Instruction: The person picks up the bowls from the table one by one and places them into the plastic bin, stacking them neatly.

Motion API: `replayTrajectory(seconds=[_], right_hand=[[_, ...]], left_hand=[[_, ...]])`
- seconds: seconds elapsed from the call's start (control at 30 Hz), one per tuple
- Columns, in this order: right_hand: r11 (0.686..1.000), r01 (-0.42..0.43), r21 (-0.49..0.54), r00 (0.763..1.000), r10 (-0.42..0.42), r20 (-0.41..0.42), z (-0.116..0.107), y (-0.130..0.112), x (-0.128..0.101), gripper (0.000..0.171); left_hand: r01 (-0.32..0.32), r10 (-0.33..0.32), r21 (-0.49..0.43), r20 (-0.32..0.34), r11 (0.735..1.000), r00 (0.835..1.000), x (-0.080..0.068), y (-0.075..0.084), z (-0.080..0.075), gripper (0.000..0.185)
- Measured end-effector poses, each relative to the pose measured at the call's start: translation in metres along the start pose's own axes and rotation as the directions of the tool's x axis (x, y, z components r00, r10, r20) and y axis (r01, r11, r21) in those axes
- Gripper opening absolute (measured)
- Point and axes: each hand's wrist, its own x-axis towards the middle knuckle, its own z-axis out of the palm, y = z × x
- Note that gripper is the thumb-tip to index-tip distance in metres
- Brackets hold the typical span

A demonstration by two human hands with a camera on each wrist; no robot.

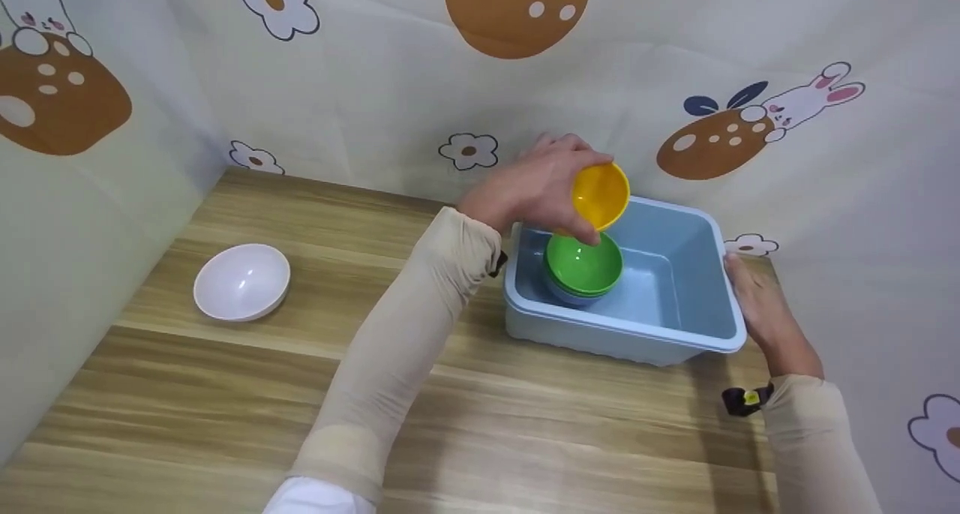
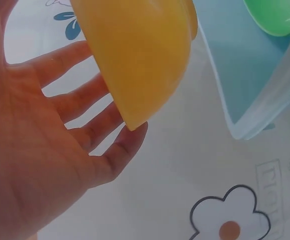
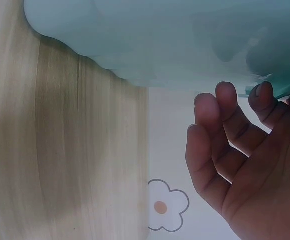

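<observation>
Above the left end of the pale blue plastic tub (image 1: 694,232), the left hand (image 1: 536,184) holds 1 yellow bowl (image 1: 601,193) tipped on its side, its hollow facing the camera in the head view. From the left wrist camera the fingers (image 2: 75,100) look nearly straight, spread behind the bowl's underside (image 2: 140,55), and the thumb is out of frame there; in the head view it pinches the lower rim, so the hand grips the bowl between thumb and fingers. Directly under it, inside the tub, sits 1 green bowl (image 1: 583,262) nested on at least 1 more bowl (image 1: 568,298), bluish, of which only a thin edge shows; how many lie beneath cannot be made out. 1 white bowl (image 1: 241,281) stands upright by itself on the wooden table (image 1: 360,394), well apart from the tub on the left side. That makes 4 bowls counted with certainty and 1 tub. The right hand (image 1: 761,311) rests against the tub's right-hand rim; the right wrist camera shows its fingers (image 3: 219,115) loosely bent with the tips touching the tub's wall, not wrapped around it. Both forearms wear beige sleeves (image 1: 405,334), and a small black strap (image 1: 746,400) shows at the right wrist. Cartoon-printed cloth (image 1: 420,86) backs the table, its rabbit and mushroom figures cut off at the frame edges.
</observation>
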Motion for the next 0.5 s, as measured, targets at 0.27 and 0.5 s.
replayTrajectory(seconds=[0.27, 0.5], right_hand=[[0.997, 0.067, -0.033, 0.995, -0.069, -0.066, -0.001, 0.001, 0.000, 0.084], [0.998, 0.055, -0.032, 0.997, -0.057, -0.060, 0.001, 0.002, 0.000, 0.084]], left_hand=[[-0.063, 0.063, 0.002, 0.001, 0.998, 0.998, 0.009, 0.009, 0.009, 0.096], [-0.102, 0.102, 0.029, 0.013, 0.994, 0.995, 0.016, 0.021, 0.016, 0.097]])
